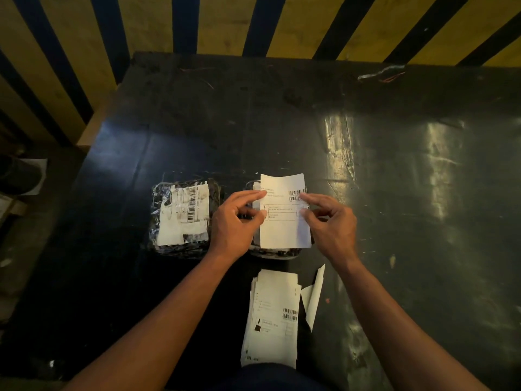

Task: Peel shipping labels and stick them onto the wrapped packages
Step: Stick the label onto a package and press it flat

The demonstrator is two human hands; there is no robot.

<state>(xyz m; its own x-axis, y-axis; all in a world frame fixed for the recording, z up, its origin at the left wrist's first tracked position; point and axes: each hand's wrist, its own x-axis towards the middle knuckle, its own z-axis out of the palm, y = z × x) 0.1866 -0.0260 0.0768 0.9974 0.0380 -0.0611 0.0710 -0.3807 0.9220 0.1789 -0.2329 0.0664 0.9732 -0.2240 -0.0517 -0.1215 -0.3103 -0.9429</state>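
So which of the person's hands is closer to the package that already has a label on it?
The left. The left hand sits just beside the labelled package, pinching the left edge of the shipping label. The right hand pinches the label's right edge, farther away.

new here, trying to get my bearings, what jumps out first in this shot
The white shipping label at the centre, pinched at its side edges by the left hand and the right hand over a dark wrapped package. Left of it lies a labelled package; nearer the person, a stack of labels on the black table.
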